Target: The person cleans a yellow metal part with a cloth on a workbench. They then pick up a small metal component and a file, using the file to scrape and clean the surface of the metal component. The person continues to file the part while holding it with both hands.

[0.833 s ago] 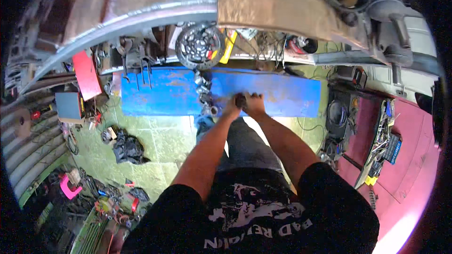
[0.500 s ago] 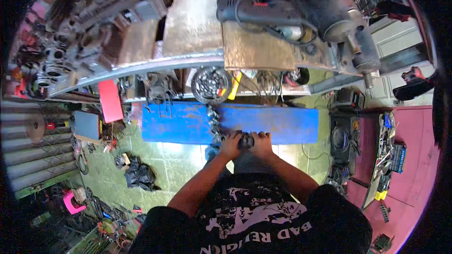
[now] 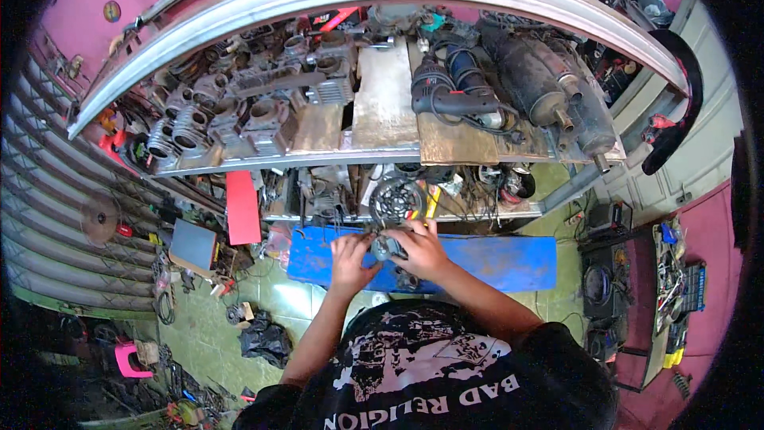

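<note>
Fingers [image 3: 417, 228] surround a rounded, dull grey part [image 3: 386, 248].

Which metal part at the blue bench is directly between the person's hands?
The rounded grey part, between left hand and right hand; the darker part shows below it in view.

Dull metal, worn paint, rough wood and creased plastic.
Between the left hand [image 3: 350, 261] and right hand [image 3: 422, 251], the grey part [image 3: 386, 248] looks like dull metal; beneath them the blue bench [image 3: 505, 261] has scuffed, brown-stained paint. Beyond them, the finned cylinders [image 3: 267, 126] look like rough, matt cast metal, the brown board [image 3: 455, 145] like worn wood. Nearer, the shirt [image 3: 434, 374] is matt black cloth; left of the hands, the black bag [image 3: 265, 341] looks like glossy, crumpled plastic.
</note>
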### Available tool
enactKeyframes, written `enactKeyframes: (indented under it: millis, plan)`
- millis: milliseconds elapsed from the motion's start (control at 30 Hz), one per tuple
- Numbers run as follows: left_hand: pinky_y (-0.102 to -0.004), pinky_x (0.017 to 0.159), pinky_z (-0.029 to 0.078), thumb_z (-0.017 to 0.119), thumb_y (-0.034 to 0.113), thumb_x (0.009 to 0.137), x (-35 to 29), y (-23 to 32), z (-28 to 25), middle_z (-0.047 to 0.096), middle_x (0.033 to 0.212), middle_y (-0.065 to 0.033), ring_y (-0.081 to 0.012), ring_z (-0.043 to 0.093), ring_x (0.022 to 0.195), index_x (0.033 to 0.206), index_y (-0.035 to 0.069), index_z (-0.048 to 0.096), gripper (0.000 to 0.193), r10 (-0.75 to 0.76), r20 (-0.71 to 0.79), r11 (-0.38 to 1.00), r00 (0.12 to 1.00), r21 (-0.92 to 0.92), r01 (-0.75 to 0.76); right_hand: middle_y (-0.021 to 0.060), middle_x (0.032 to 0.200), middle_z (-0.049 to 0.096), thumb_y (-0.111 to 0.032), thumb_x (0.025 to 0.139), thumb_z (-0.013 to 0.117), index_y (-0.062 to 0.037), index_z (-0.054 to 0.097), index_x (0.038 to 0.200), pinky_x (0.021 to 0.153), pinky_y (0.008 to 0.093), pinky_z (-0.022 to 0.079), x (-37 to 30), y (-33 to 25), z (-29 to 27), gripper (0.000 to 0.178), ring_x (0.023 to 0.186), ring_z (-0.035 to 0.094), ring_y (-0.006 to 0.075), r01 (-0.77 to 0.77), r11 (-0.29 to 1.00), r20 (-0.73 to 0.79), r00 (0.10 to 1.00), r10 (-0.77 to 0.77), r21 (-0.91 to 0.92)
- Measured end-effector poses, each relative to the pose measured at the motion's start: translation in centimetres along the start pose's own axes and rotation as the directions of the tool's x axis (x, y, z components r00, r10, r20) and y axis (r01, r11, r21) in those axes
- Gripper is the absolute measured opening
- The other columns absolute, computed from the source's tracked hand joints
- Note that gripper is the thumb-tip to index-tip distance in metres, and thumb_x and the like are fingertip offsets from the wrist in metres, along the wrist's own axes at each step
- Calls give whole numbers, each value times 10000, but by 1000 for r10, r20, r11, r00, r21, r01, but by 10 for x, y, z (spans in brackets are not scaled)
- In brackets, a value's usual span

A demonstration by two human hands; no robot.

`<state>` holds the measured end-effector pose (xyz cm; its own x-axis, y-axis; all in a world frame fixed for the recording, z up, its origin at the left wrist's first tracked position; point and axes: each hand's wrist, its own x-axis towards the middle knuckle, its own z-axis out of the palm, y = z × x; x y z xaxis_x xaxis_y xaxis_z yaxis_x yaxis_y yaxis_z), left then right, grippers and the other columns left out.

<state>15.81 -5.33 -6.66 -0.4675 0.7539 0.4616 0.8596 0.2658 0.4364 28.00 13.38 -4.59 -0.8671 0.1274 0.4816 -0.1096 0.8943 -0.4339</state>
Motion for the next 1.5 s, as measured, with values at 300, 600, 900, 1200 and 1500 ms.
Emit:
enactKeyframes:
  millis: [300, 600, 900, 1200, 1500]
  plan:
    - [-485, 1016, 394, 848, 116, 618, 135, -14, -75, 638, 1341, -53, -305, 569, 1174, 1284, 130, 667, 690, 293, -224, 947, 929, 198, -251, 0, 1267, 667, -273, 708, 862, -226, 605, 1329, 1012, 542, 330, 115, -14, -32, 674, 1226, 540, 242, -72, 980, -334, 942, 6, -185]
    - [-539, 1066, 348, 794, 163, 743, 212, -5, -75, 534, 1476, -21, -346, 437, 1334, 1391, 242, 607, 679, 155, 30, 967, 987, 202, -158, 113, 1288, 646, -259, 681, 894, -124, 477, 1398, 1026, 565, 293, 165, 36, 9, 841, 1265, 507, 321, -441, 877, -437, 838, 327, -191]
    - [-552, 1035, 374, 845, 300, 749, 206, 3, -31, 532, 1348, -158, -397, 480, 1239, 1390, 185, 602, 695, -176, -319, 967, 931, 120, 224, 50, 1328, 641, -116, 689, 813, -188, 551, 1353, 1045, 558, 279, 173, 42, 18, 717, 1280, 500, 293, -401, 904, -427, 850, 308, -146]
    - [-515, 959, 447, 847, 282, 761, 195, -13, -17, 633, 1243, -120, -353, 574, 1178, 1308, 146, 662, 593, -285, -405, 948, 869, 16, 318, 66, 1273, 677, -127, 770, 742, -225, 634, 1274, 1027, 522, 335, 169, 26, -14, 525, 1209, 548, 298, -285, 955, -337, 910, 243, -82]
    - [-519, 944, 447, 793, 302, 819, 195, -70, -30, 694, 1148, -136, -352, 598, 1130, 1319, 27, 665, 585, -341, -268, 935, 901, 8, 356, 76, 1015, 750, -143, 804, 716, -138, 732, 1082, 938, 487, 395, 334, -40, -30, 278, 1078, 619, 281, -1, 991, -319, 947, -43, -137]
